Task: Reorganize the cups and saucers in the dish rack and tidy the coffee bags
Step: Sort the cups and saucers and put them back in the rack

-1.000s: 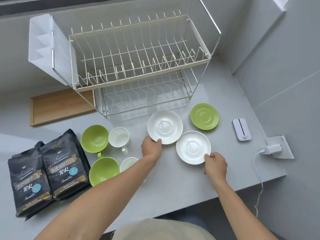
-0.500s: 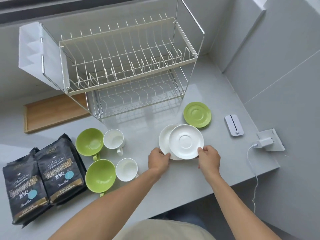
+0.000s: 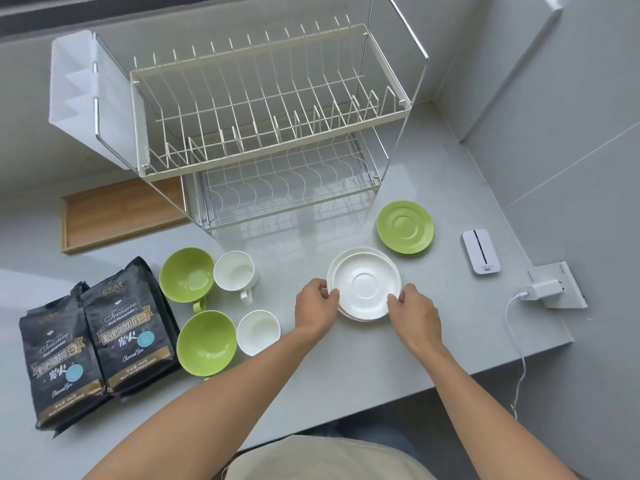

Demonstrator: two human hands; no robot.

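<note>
Two white saucers [image 3: 364, 284] lie stacked on the grey counter, one nearly square on the other. My left hand [image 3: 316, 303] pinches the stack's left rim and my right hand [image 3: 414, 311] grips its right rim. Green saucers [image 3: 404, 226] sit stacked just behind to the right. Two green cups [image 3: 186, 274] [image 3: 206, 342] and two white cups [image 3: 234, 271] [image 3: 258, 331] stand to the left. Two black coffee bags [image 3: 133, 325] [image 3: 55, 358] lie at the far left. The two-tier wire dish rack [image 3: 270, 133] stands behind with nothing in it.
A wooden tray [image 3: 121, 213] lies behind the bags, left of the rack. A white pocket router [image 3: 480, 251] and a wall charger [image 3: 543, 289] with a hanging cable sit at the right. The counter's front edge runs just below my forearms.
The two white saucers lay side by side; my right hand carried its saucer over the left one and now they sit stacked. The camera has shifted slightly.
</note>
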